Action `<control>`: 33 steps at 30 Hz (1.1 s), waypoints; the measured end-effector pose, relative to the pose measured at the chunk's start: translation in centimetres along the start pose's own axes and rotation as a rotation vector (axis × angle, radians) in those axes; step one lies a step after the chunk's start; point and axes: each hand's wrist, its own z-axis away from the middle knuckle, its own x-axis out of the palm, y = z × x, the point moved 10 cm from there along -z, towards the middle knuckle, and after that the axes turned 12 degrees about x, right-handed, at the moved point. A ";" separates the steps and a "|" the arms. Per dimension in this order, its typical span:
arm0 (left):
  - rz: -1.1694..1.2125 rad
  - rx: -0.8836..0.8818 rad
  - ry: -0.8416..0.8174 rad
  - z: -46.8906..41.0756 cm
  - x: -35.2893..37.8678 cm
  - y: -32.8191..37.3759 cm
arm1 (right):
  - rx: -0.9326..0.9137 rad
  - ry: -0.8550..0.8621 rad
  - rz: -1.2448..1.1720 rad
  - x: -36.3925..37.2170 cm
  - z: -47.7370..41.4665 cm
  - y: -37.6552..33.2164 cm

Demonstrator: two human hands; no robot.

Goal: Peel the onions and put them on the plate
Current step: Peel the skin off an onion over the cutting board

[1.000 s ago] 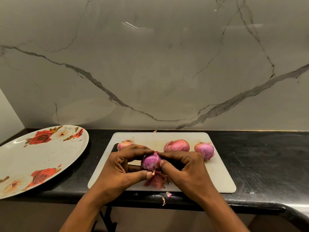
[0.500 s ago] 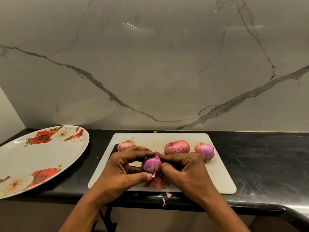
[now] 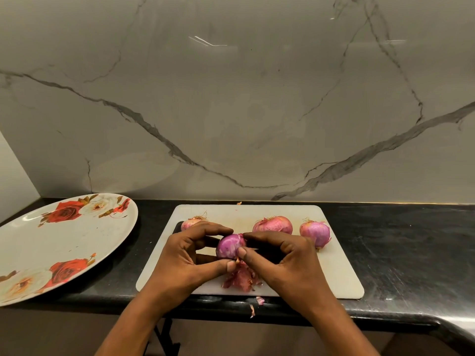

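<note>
**Over the board, one onion is mid-peel**

Above the near half of the white board, the left hand cradles a small onion. Its fingers are curled round the bulb from the left, with the thumb beneath. The right hand meets it from the other side, thumb and forefinger pinching the skin at the bulb's lower end, where a dry tan scrap hangs.

Most of the visible bulb is smooth, glossy purple streaked with white, so this peel looks nearly done. Whether papery skin clings to the far side cannot be told.

None of the four is on the plate, so the task seems to be at its first onion. The next move likely calls for tearing off that last scrap, then carrying the bulb left to the plate, which lies well apart from the board. A bare bulb is round and slick, and the plate is wide and shallow, so it should be set down gently or it may roll.

Three more onions sit in a row at the back of the board, dull pink with wiry root tufts. Crumpled reddish peel is heaped under the hands. Two flakes lie on the glossy black tabletop.
</note>
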 end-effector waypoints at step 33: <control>0.061 0.023 0.000 0.2 -0.1 0.6 | 0.096 0.108 0.027 -0.6 -0.7 2.0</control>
